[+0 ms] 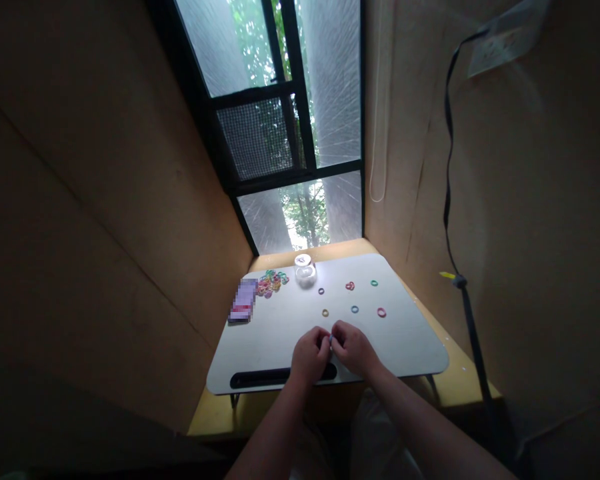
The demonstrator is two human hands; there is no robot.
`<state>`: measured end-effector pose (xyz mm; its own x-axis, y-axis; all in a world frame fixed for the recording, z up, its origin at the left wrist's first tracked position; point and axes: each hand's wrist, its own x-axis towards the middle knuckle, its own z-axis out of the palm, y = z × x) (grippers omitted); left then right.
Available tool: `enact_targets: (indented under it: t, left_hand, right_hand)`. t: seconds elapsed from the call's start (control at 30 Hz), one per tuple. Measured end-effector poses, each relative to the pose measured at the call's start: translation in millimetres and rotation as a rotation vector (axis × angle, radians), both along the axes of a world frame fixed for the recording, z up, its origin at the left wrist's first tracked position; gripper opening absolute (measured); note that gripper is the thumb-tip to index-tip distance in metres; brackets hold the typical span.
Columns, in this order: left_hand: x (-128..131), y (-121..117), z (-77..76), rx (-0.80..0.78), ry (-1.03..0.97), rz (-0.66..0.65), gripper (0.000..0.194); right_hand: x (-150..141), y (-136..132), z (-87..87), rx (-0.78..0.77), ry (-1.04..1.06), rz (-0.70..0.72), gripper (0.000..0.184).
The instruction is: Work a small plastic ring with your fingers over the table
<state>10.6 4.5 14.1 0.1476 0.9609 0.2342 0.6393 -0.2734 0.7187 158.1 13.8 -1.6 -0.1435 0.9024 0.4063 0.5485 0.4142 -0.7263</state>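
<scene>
My left hand (312,355) and my right hand (353,348) meet above the front of a white lap table (270,340), fingertips pinched together. Between them a small bluish-purple hair tie (331,338) shows in part; the fingers cover most of it. Beyond the hands lie separate hair ties: a yellow one (325,313), a blue one (355,309), a pink one (381,312), a dark purple one (321,291) and a green one (374,283). A red bunched piece (350,286) lies among them.
At the back left is a heap of mixed-colour hair ties (273,283), with a phone-like flat object (243,300), blurred out, beside it. A clear round jar (306,275) stands near the window. A black slot (260,379) runs along the table's front edge. Walls close in both sides.
</scene>
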Motion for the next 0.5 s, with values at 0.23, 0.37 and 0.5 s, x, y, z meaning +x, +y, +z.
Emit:
enact_targets:
  t: [0.23, 0.37, 0.5]
  left_hand:
    - [-0.7, -0.1, -0.9, 0.005, -0.007, -0.006, 0.016]
    - [-0.6, 1.0, -2.5, 0.008, 0.003, -0.007, 0.015]
    - [-0.6, 1.2, -3.1, 0.011, -0.003, -0.009, 0.016]
  right_hand:
    - [0.0, -0.9, 2.6, 0.002, 0.008, 0.004, 0.008]
    - [0.4, -0.8, 2.2, -0.007, -0.006, 0.010, 0.007]
    - [0.9, -0.5, 1.1, 0.000, -0.006, 0.014, 0.007]
